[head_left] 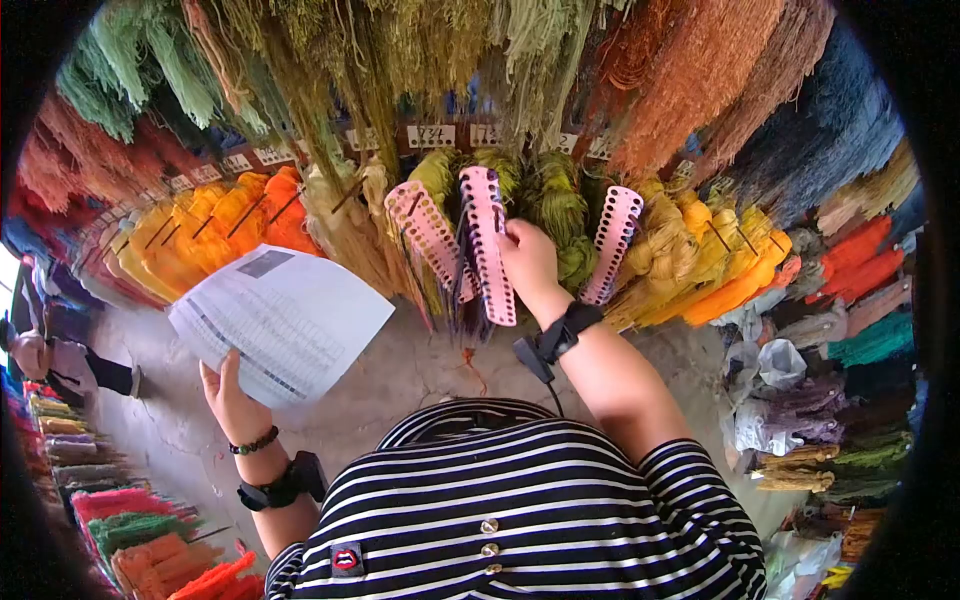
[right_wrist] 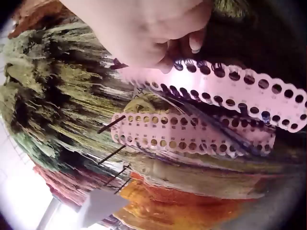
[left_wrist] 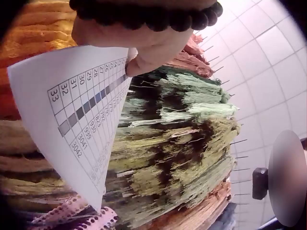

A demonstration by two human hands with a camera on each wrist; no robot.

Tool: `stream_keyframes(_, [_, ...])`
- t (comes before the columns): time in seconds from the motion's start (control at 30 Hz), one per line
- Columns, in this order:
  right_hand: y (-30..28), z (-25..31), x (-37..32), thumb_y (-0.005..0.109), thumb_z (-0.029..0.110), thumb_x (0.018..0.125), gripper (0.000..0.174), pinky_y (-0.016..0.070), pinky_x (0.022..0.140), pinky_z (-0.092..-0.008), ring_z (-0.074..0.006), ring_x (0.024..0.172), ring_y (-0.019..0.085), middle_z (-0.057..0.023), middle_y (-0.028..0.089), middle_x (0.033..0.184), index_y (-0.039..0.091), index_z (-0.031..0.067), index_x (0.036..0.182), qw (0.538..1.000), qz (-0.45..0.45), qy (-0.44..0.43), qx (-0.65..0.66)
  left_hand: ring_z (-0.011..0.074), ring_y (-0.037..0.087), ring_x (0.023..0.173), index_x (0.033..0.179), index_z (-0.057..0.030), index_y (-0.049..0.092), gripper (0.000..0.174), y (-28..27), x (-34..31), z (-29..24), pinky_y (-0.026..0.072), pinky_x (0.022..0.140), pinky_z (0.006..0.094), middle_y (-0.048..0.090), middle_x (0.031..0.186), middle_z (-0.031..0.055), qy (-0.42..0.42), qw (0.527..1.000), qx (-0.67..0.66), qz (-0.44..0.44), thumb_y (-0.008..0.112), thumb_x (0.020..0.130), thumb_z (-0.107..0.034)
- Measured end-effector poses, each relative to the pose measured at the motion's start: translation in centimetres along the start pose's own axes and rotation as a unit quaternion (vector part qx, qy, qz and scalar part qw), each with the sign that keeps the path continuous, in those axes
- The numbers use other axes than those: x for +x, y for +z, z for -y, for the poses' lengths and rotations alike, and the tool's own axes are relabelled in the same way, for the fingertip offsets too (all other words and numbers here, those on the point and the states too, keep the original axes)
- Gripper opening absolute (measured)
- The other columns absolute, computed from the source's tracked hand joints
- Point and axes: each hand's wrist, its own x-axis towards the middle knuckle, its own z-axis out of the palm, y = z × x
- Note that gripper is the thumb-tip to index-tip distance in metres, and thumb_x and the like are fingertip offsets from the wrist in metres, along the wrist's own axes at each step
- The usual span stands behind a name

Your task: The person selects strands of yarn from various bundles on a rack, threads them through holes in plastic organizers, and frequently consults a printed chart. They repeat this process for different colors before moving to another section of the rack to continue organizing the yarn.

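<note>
My left hand [head_left: 238,400] holds a printed paper sheet [head_left: 300,325] by its near edge, the thumb lying on top. In the left wrist view, the sheet [left_wrist: 38,79] shows a table of numbers with small shaded squares. My right hand [head_left: 530,262] is at the upper part of the middle pink thread card [head_left: 488,245], which has holes down both edges. Seen from the right wrist, curled fingers grip that card [right_wrist: 230,87] near its end, beside dark thread loops in the holes. A second pink card [head_left: 425,225] hangs to its left, a third [head_left: 612,235] to its right.
Yarn hangs on rods all round: orange skeins [head_left: 215,220] at left, olive skeins [head_left: 560,205] behind the cards, yellow skeins [head_left: 690,240] at right. Number labels [head_left: 432,136] line the rack. Another person [head_left: 60,360] is at far left. Plastic bags [head_left: 780,365] are at right.
</note>
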Motion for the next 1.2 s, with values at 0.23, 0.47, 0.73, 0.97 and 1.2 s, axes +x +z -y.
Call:
stream_keyframes(0.23, [-2.7,1.5,-5.6,0.068,0.005,0.082,0.007,0.0496,0.07,-0.0323,-0.0243,0.08,0.064,-0.0125,0.066,0.085,0.068,0.0009,0.088,0.988,-0.006,-0.1,0.117,0.0182,0.058,0.103,0.125,-0.0004,0.052,0.036,-0.7,1.7,1.1,0.0452,0.09,0.0308,0.062,0.115,0.0073,-0.02,1.0,0.01,-0.015,0.053,0.089,0.002])
stream_keyframes(0.47, [3.9,3.4,-1.8,0.073,0.013,0.077,0.018,0.0506,0.084,-0.0355,-0.0317,0.097,0.062,-0.0159,0.063,0.114,0.07,-0.0001,0.089,0.974,0.075,-0.153,0.15,0.0203,0.058,0.103,0.125,-0.0007,0.051,0.037,-0.3,2.1,1.1,0.0462,0.09,0.0326,0.06,0.115,0.0083,-0.053,0.998,0.028,-0.025,0.054,0.088,-0.001])
stream_keyframes(0.73, [7.4,6.2,-1.6,0.072,0.019,0.076,0.015,0.0497,0.076,-0.0388,-0.0333,0.085,0.063,-0.013,0.066,0.089,0.072,0.0065,0.085,0.976,0.1,-0.032,0.192,0.0207,0.058,0.103,0.126,-0.0006,0.05,0.038,-0.6,2.4,1.4,0.047,0.089,0.0336,0.06,0.115,0.0087,-0.074,0.996,0.023,-0.042,0.055,0.088,0.0])
stream_keyframes(0.97, [5.7,7.2,-2.9,0.068,0.013,0.077,0.011,0.0496,0.073,-0.0416,-0.0337,0.081,0.062,-0.0147,0.065,0.084,0.068,0.0037,0.082,0.978,0.03,-0.105,0.177,0.0226,0.056,0.105,0.128,-0.0001,0.05,0.04,-5.1,3.8,4.1,0.0445,0.093,0.0355,0.059,0.116,0.0097,0.168,0.899,0.398,0.074,0.055,0.088,-0.004])
stream_keyframes(1.2, [-3.8,4.6,-6.5,0.067,0.009,0.08,0.014,0.0534,0.074,-0.0385,-0.0326,0.085,0.065,-0.0132,0.065,0.098,0.068,0.0049,0.094,0.977,0.046,-0.168,0.122,0.0293,0.053,0.113,0.127,-0.0014,0.053,0.042,-5.7,5.0,4.7,0.0428,0.097,0.0383,0.054,0.126,0.0172,0.003,0.96,0.279,-0.016,0.058,0.086,-0.012])
